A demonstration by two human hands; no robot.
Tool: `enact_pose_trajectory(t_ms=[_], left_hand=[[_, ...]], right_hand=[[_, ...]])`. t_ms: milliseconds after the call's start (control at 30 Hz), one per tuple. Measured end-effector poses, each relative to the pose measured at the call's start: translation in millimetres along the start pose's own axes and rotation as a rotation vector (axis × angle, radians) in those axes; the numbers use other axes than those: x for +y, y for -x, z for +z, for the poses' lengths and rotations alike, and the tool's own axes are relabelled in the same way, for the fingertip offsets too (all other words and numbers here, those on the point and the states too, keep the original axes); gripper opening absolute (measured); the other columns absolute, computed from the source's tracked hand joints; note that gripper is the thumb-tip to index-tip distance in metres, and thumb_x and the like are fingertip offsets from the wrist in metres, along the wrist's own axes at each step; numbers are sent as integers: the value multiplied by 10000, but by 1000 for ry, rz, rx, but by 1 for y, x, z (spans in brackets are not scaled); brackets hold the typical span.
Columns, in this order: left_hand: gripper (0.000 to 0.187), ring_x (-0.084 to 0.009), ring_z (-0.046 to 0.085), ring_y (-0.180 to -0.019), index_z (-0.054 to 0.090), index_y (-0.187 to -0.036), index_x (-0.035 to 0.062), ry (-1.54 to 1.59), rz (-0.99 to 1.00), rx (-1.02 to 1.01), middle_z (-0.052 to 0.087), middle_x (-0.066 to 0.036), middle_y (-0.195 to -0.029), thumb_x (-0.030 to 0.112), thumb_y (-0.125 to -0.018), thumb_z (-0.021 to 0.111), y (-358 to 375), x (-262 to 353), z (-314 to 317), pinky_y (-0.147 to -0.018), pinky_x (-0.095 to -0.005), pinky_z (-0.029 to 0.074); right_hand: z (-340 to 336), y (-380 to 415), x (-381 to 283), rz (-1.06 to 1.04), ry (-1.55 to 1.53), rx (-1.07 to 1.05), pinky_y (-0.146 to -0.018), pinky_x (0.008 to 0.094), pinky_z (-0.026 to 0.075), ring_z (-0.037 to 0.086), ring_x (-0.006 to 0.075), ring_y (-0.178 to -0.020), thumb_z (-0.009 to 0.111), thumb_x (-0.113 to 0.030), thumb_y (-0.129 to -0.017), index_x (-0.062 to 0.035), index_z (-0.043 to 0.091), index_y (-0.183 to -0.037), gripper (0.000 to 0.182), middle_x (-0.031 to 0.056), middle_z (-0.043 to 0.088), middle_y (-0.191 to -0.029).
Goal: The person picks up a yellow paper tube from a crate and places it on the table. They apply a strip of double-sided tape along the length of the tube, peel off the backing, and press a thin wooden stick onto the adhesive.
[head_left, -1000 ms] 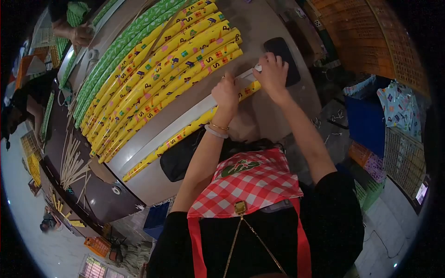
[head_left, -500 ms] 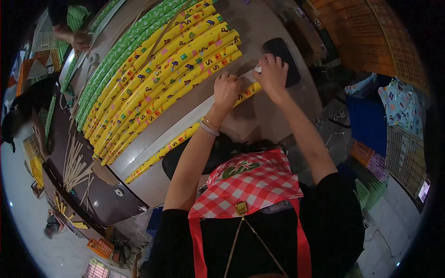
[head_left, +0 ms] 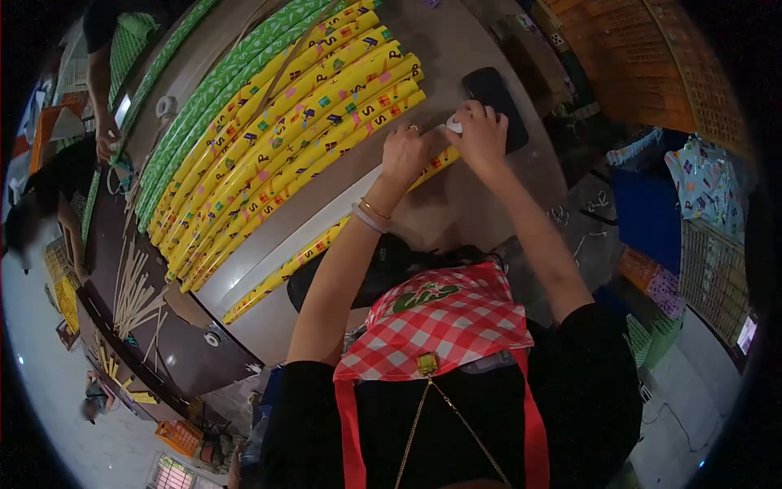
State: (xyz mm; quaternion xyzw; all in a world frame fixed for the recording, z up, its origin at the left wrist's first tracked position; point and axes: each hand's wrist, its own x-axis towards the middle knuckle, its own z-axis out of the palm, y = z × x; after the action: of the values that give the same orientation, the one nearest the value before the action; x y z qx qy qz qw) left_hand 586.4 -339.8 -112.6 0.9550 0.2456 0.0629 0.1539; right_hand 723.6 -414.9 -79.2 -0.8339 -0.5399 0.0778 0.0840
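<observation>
From the head, the slim, glossy yellow printed roll [head_left: 285, 276] lies on the grey-brown table [head_left: 456, 200], its long axis running 8 to 2 o'clock beneath the left arm [head_left: 350, 265]. The left hand [head_left: 405, 156] curls just to its 11 o'clock side, grip hidden; the right hand [head_left: 482, 140], nearer the 2 o'clock end, pinches a small, rounded white object [head_left: 454, 124].

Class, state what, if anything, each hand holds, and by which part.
Right hand: a small white object, by its right side. Left hand: cannot be told.
</observation>
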Motion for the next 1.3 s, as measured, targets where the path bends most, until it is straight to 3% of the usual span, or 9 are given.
enact_pose_trajectory(t_ms=[167, 567, 800, 1000, 1067, 1200, 1300], left_hand=[[132, -289, 539, -818, 630, -818, 105, 231, -169, 246, 558, -111, -768, 131, -691, 607, -10, 6, 3, -645, -371, 480], [115, -283, 554, -807, 625, -820, 84, 344, -180, 102, 587, -98, -812, 128, -720, 589, -25, 7, 8, -678, -369, 470], [121, -280, 556, -778, 618, -813, 83, 329, -116, 138, 589, -90, -765, 107, -701, 580, -29, 8, 7, -648, -374, 462], [73, -255, 563, -721, 638, -680, 116, 379, -78, 217, 580, -83, -714, 130, -656, 570, -34, 6, 6, -612, -375, 449], [100, -281, 570, -691, 635, -726, 102, 378, -115, 71, 594, -93, -731, 162, -662, 587, -36, 5, 2, -601, -373, 474], [122, -281, 584, -711, 650, -745, 114, 309, -213, 98, 598, -102, -725, 185, -662, 594, -40, 12, 6, -601, -370, 484], [125, -281, 592, -733, 662, -754, 125, 295, -293, -64, 603, -106, -760, 193, -673, 596, -41, 11, 10, -629, -372, 490]], right_hand=[[1, 6, 3, 2, 7, -39, -870, 436, 279, 443, 241, -976, 676, -256, -711, -70, 597, -917, 289, 62, 478, -1032], [0, 7, 4, 40, 7, -64, -887, 448, 273, 448, 242, -1012, 685, -238, -704, -67, 599, -950, 311, 65, 477, -1096], [0, 7, 2, 63, 66, -60, -926, 460, 241, 427, 234, -1046, 676, -211, -689, -70, 613, -956, 308, 60, 487, -1108], [-1, 5, 2, 61, -29, -45, -925, 471, 247, 427, 240, -1044, 670, -168, -682, -83, 627, -917, 254, 58, 489, -1119], [1, 9, 2, 54, -81, -12, -925, 470, 254, 424, 247, -1049, 677, -167, -674, -81, 625, -913, 258, 52, 487, -1130], [8, 12, 9, 27, -159, 78, -913, 440, 300, 430, 263, -1046, 702, -161, -642, -63, 614, -899, 290, 46, 496, -1140], [14, 12, 14, -28, -250, 169, -874, 400, 357, 446, 275, -1030, 708, -124, -620, -52, 606, -893, 301, 59, 511, -1124]])
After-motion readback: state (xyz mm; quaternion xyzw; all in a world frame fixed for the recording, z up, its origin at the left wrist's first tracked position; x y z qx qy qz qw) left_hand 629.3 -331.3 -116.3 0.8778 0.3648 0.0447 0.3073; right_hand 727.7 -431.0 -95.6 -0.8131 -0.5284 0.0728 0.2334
